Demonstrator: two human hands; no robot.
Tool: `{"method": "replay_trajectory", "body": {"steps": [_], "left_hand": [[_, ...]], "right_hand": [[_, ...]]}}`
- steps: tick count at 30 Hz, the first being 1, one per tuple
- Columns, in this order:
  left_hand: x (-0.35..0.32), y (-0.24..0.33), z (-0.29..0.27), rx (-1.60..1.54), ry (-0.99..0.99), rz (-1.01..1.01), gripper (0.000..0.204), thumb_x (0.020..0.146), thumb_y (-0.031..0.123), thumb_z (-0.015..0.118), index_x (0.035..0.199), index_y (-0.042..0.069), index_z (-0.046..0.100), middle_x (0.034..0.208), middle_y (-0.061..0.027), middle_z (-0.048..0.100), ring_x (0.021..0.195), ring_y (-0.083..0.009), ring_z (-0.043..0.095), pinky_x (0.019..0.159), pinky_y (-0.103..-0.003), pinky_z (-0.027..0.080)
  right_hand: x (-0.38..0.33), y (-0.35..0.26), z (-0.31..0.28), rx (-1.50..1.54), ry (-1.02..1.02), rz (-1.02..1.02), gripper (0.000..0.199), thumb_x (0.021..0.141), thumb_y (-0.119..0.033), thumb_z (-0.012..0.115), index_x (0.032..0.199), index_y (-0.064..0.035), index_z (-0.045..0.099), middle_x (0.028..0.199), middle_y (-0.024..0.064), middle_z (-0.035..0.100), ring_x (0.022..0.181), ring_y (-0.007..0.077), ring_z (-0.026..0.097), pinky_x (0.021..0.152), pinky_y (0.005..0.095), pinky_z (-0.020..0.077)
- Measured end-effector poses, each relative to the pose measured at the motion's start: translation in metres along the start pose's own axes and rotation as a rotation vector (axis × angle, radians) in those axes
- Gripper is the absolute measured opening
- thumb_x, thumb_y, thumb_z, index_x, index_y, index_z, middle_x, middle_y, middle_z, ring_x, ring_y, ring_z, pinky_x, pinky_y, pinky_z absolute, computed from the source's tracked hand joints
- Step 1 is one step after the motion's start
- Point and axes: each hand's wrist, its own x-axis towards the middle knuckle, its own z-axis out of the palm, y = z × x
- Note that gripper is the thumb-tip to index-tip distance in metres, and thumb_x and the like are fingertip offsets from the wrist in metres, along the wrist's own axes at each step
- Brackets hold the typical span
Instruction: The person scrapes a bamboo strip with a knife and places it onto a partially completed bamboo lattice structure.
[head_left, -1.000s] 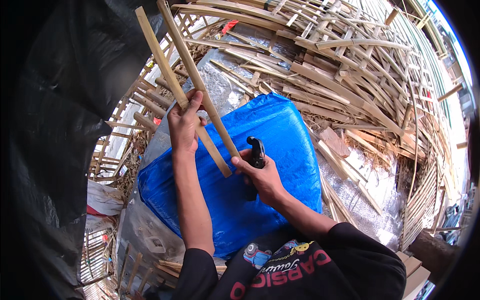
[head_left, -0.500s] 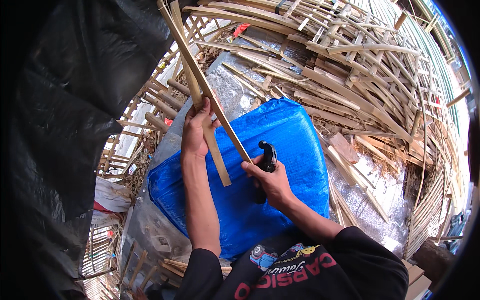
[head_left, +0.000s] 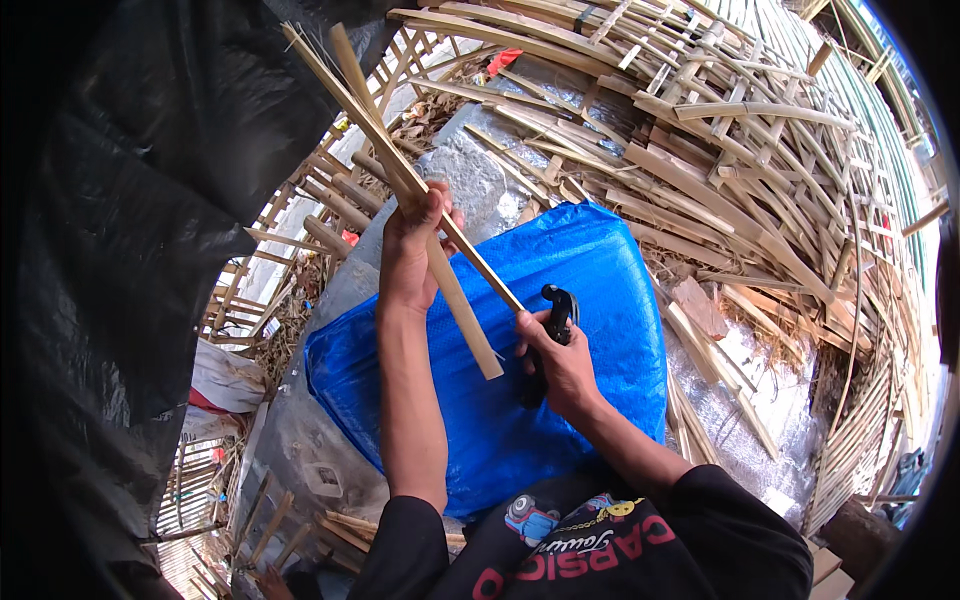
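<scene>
My left hand (head_left: 410, 260) is closed around two bamboo strips that cross near its thumb. One, a long narrow strip (head_left: 478, 256), slants from the upper left down to my right hand (head_left: 562, 365). The other, a wider flat strip (head_left: 462, 305), hangs past my left palm, its lower end free above a blue tarp-like cover (head_left: 610, 260). My right thumb and fingers pinch the narrow strip's near end. That same hand grips a black hand tool (head_left: 562, 302) with a curved, hooked top; its exact kind is unclear, since my fingers cover its middle.
A big heap of bamboo strips and slats (head_left: 730, 190) fills the far right. Black plastic sheeting (head_left: 140, 250) hangs along the left. Bamboo poles (head_left: 335, 205) form a railing beyond the cover, near a grey rough block (head_left: 465, 180).
Both hands and the strips have shifted right in the picture, and the background has moved a little that way too. The two strips now lie closer together at my left hand.
</scene>
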Motion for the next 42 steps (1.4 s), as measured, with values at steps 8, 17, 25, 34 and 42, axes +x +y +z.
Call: {"method": "replay_trajectory", "body": {"steps": [8,17,25,34,42], "left_hand": [[0.003,0.0,0.009,-0.083,0.062,-0.049,0.029,0.095,0.033,0.066,0.107,0.006,0.06,0.086,0.0014,0.056,0.078,-0.0118,0.058,0.061,-0.024,0.044],[0.008,-0.008,-0.017,-0.33,-0.032,-0.141,0.029,0.102,0.028,0.052,0.117,0.003,0.052,0.089,-0.0028,0.051,0.081,-0.0142,0.053,0.066,-0.025,0.049],[0.014,-0.018,-0.014,-0.175,0.029,-0.259,0.027,0.104,0.029,0.048,0.121,0.008,0.051,0.089,0.001,0.049,0.077,-0.0097,0.05,0.058,-0.023,0.042],[0.016,-0.027,-0.011,-0.088,0.072,-0.297,0.027,0.103,0.028,0.052,0.119,0.006,0.052,0.089,-0.0005,0.052,0.078,-0.0091,0.053,0.05,-0.018,0.039],[0.013,-0.025,-0.005,-0.045,0.125,-0.271,0.028,0.101,0.028,0.057,0.117,0.005,0.052,0.086,0.0004,0.053,0.076,-0.0091,0.055,0.051,-0.019,0.042]], "right_hand": [[-0.001,-0.014,-0.006,-0.012,-0.077,0.064,0.03,0.088,-0.034,0.075,0.093,-0.0071,0.062,0.069,0.0019,0.06,0.054,0.0075,0.051,0.05,0.0224,0.0389],[-0.044,-0.099,-0.099,-0.216,0.038,0.027,0.022,0.092,-0.023,0.07,0.097,-0.0038,0.061,0.076,0.0082,0.068,0.049,0.0082,0.053,0.044,0.0227,0.0417],[-0.028,-0.051,-0.324,-1.38,0.754,-0.313,0.03,0.073,-0.019,0.085,0.088,0.0014,0.069,0.068,0.0127,0.063,0.063,0.0209,0.061,0.061,0.0365,0.0483],[-0.033,-0.045,-0.318,-0.947,0.806,-0.145,0.03,0.073,-0.015,0.085,0.085,0.003,0.065,0.063,0.0049,0.056,0.059,0.0125,0.048,0.055,0.0314,0.0406],[-0.029,-0.075,-0.301,-0.759,0.763,-0.308,0.023,0.077,-0.012,0.083,0.092,-0.0026,0.069,0.067,-0.0008,0.061,0.06,0.0061,0.05,0.054,0.0251,0.0383]]}}
